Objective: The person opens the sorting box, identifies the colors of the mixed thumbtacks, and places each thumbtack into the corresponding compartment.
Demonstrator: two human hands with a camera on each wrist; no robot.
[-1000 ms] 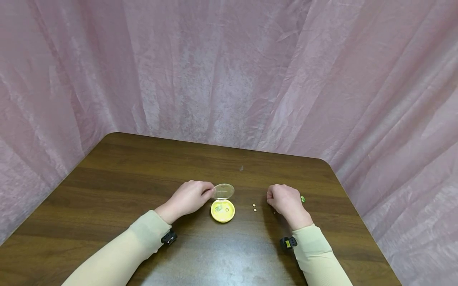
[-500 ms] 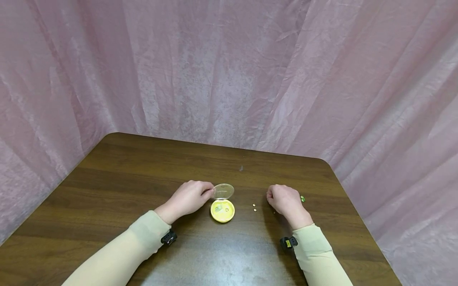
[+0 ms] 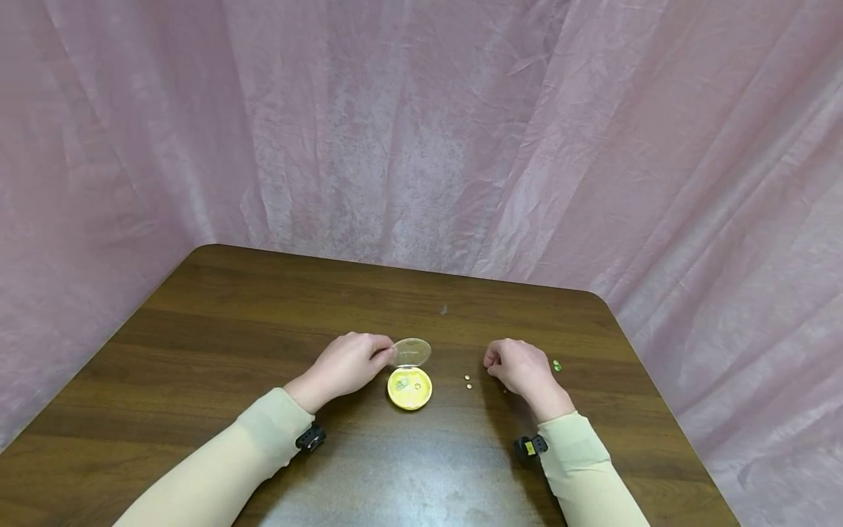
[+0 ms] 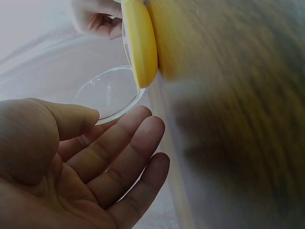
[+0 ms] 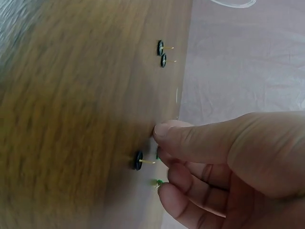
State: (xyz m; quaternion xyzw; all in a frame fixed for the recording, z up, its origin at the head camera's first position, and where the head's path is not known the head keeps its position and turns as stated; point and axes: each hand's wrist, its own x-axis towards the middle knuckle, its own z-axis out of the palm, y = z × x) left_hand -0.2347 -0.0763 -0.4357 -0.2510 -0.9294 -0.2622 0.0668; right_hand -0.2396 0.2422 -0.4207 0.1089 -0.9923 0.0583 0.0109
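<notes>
Left hand [image 3: 345,364] pinches the clear lid [image 3: 413,353]; can't tell if your curled right hand [image 3: 522,367] holds anything. Looks like picking up studs [image 5: 138,160]; pinch lightly next.

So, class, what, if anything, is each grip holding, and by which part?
The left grip holds the lid by its left edge. Whether the right grip pinches anything cannot be told.
</notes>
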